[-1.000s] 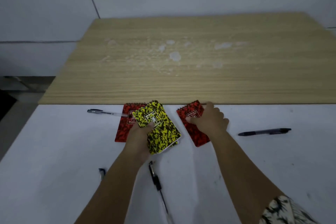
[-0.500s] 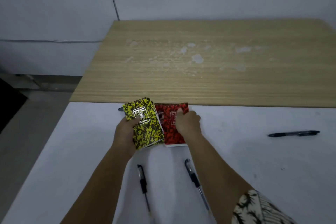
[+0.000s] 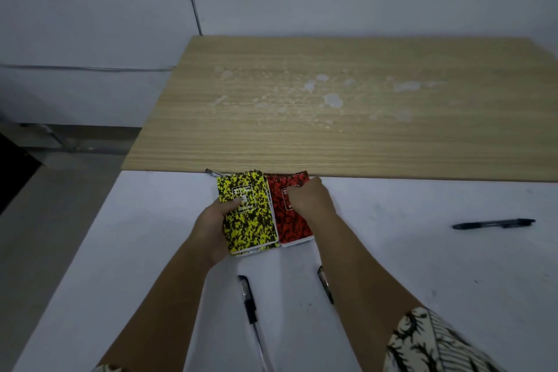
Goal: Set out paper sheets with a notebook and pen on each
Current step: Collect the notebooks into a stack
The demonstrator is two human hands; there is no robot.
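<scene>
At nine o'clock of the cluster, left hand (image 3: 216, 231) clamped around the yellow-and-black speckled spiral notebook (image 3: 247, 211), thumb across its glossy cover, apparently raised as the top of a gathered stack (white page edges showing beneath). At three o'clock of it and touching, right hand (image 3: 308, 198) pressed fingers-curled on the red-and-black speckled notebook (image 3: 290, 220), probably squaring it. At six, two slim black pens (image 3: 248, 300) on the smooth white tabletop (image 3: 422, 266); another black pen (image 3: 493, 223) far right.

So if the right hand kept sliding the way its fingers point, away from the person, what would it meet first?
Probably the near edge of the wooden board, just past the red notebook under the right hand; their relative heights are unclear.
</scene>
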